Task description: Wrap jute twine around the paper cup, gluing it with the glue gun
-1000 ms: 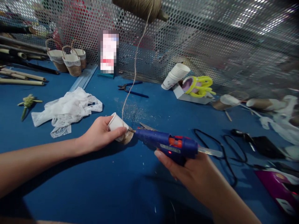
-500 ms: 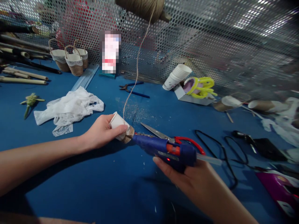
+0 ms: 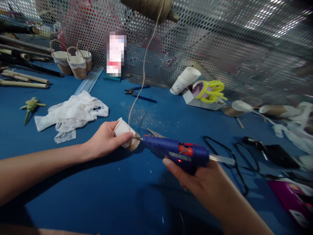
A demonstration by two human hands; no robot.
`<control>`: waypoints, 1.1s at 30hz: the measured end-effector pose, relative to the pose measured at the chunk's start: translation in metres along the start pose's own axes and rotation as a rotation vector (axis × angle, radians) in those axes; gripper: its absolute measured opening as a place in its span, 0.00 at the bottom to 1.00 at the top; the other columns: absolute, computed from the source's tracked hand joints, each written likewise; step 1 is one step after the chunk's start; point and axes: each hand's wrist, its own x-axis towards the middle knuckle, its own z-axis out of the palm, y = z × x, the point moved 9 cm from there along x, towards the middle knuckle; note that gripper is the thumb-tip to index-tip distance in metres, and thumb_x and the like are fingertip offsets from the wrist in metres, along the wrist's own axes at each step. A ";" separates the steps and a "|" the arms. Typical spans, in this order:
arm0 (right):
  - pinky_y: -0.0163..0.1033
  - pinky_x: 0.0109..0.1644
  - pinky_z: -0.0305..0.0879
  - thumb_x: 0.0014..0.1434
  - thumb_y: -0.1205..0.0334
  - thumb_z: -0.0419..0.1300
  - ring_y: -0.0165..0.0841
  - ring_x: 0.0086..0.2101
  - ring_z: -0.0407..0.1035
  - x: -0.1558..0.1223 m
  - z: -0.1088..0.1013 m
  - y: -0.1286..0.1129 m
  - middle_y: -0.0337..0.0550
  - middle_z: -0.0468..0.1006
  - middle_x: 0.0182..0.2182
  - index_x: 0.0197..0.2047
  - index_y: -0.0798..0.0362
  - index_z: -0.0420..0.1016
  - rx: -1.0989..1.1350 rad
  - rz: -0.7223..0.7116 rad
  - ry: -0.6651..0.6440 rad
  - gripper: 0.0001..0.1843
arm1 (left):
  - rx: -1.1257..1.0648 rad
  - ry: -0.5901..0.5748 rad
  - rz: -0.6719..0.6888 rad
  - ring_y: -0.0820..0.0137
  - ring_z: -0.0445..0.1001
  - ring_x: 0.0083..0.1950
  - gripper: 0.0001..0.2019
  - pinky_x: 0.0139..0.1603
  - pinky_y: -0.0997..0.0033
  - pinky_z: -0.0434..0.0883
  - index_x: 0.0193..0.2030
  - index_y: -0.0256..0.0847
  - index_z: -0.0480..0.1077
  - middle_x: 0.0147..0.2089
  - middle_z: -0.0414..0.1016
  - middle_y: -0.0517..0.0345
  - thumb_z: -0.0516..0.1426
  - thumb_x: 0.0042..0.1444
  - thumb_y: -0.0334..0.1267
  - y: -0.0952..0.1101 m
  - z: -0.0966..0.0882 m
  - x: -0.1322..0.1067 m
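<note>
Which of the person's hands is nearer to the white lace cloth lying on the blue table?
Left. The left hand, holding the paper cup, is just right of the lace cloth. The right hand, gripping the glue gun, is much farther right.

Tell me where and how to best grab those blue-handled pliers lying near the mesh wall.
Grip the pliers by the two blue handles, coming from the right and above. The handles splay out to the right, lying flat and free on the blue table, while the dark jaws point left. Mind the twine hanging in front of them.
</note>
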 end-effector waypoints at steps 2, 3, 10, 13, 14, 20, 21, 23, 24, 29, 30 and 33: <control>0.34 0.16 0.58 0.56 0.49 0.52 0.28 0.13 0.60 0.000 0.001 0.005 0.35 0.61 0.08 0.13 0.49 0.57 -0.011 0.015 0.007 0.24 | 0.002 -0.002 0.004 0.73 0.70 0.28 0.12 0.30 0.76 0.67 0.33 0.33 0.69 0.28 0.73 0.56 0.56 0.51 0.42 0.000 0.000 -0.001; 0.34 0.15 0.58 0.56 0.48 0.51 0.27 0.12 0.58 0.000 0.001 0.008 0.35 0.61 0.08 0.13 0.49 0.56 -0.015 0.025 0.013 0.25 | 0.001 -0.003 0.005 0.73 0.70 0.28 0.12 0.30 0.76 0.67 0.33 0.33 0.69 0.28 0.73 0.56 0.56 0.51 0.42 0.000 0.000 -0.001; 0.33 0.15 0.53 0.56 0.48 0.51 0.25 0.11 0.57 0.006 0.006 0.013 0.33 0.60 0.08 0.13 0.50 0.56 -0.011 0.057 -0.039 0.25 | -0.005 -0.008 0.013 0.75 0.68 0.26 0.11 0.28 0.77 0.66 0.31 0.32 0.68 0.26 0.70 0.58 0.56 0.51 0.41 0.002 0.001 -0.002; 0.33 0.17 0.56 0.57 0.50 0.50 0.24 0.12 0.57 0.009 0.006 0.009 0.33 0.61 0.09 0.14 0.50 0.57 0.039 0.032 -0.052 0.24 | -0.003 -0.011 0.019 0.74 0.68 0.27 0.11 0.28 0.77 0.66 0.31 0.32 0.68 0.27 0.71 0.57 0.56 0.51 0.41 0.001 0.000 -0.002; 0.33 0.18 0.56 0.57 0.51 0.50 0.25 0.13 0.58 0.010 0.006 0.008 0.33 0.61 0.09 0.14 0.50 0.57 0.049 0.029 -0.059 0.23 | -0.002 -0.012 0.023 0.74 0.68 0.27 0.11 0.28 0.77 0.66 0.31 0.33 0.69 0.27 0.71 0.57 0.56 0.52 0.41 0.001 0.001 -0.002; 0.33 0.21 0.60 0.56 0.50 0.51 0.26 0.13 0.60 0.014 0.010 0.013 0.33 0.62 0.10 0.16 0.50 0.58 0.142 0.110 -0.104 0.21 | -0.041 -0.039 0.058 0.76 0.67 0.27 0.10 0.29 0.80 0.66 0.31 0.33 0.68 0.27 0.70 0.59 0.56 0.53 0.40 0.002 0.003 -0.002; 0.33 0.21 0.60 0.55 0.50 0.52 0.26 0.13 0.60 0.015 0.011 0.015 0.33 0.62 0.10 0.16 0.50 0.58 0.163 0.139 -0.111 0.21 | -0.049 -0.040 0.059 0.76 0.67 0.27 0.10 0.29 0.80 0.66 0.31 0.33 0.68 0.27 0.70 0.59 0.56 0.53 0.40 0.002 0.003 -0.002; 0.33 0.21 0.61 0.53 0.49 0.53 0.27 0.13 0.61 0.016 0.011 0.019 0.33 0.63 0.10 0.15 0.49 0.57 0.173 0.192 -0.105 0.21 | -0.055 -0.039 0.063 0.76 0.67 0.27 0.09 0.28 0.80 0.66 0.31 0.33 0.68 0.26 0.70 0.59 0.56 0.52 0.40 0.002 0.003 -0.002; 0.34 0.21 0.61 0.53 0.48 0.54 0.27 0.13 0.61 0.017 0.011 0.020 0.33 0.63 0.10 0.15 0.49 0.57 0.164 0.213 -0.095 0.21 | -0.055 -0.037 0.064 0.76 0.67 0.27 0.09 0.28 0.80 0.66 0.30 0.33 0.68 0.26 0.70 0.59 0.56 0.52 0.40 0.002 0.003 -0.003; 0.34 0.20 0.60 0.52 0.48 0.55 0.27 0.13 0.61 0.016 0.011 0.023 0.34 0.63 0.09 0.15 0.49 0.57 0.141 0.252 -0.095 0.21 | -0.059 -0.040 0.051 0.76 0.67 0.26 0.09 0.28 0.80 0.66 0.31 0.33 0.69 0.26 0.70 0.59 0.57 0.51 0.39 0.001 0.004 -0.004; 0.34 0.20 0.60 0.52 0.47 0.54 0.27 0.13 0.61 0.015 0.010 0.023 0.34 0.63 0.09 0.15 0.49 0.58 0.148 0.245 -0.099 0.21 | -0.057 -0.042 0.053 0.76 0.67 0.26 0.09 0.28 0.80 0.66 0.31 0.33 0.69 0.26 0.70 0.59 0.57 0.51 0.39 0.001 0.004 -0.004; 0.34 0.20 0.61 0.54 0.47 0.52 0.27 0.13 0.61 0.012 0.010 0.020 0.34 0.63 0.10 0.16 0.50 0.59 0.163 0.184 -0.126 0.21 | -0.030 -0.039 0.075 0.76 0.67 0.27 0.09 0.28 0.80 0.65 0.30 0.33 0.68 0.26 0.70 0.58 0.56 0.51 0.38 0.003 0.004 -0.004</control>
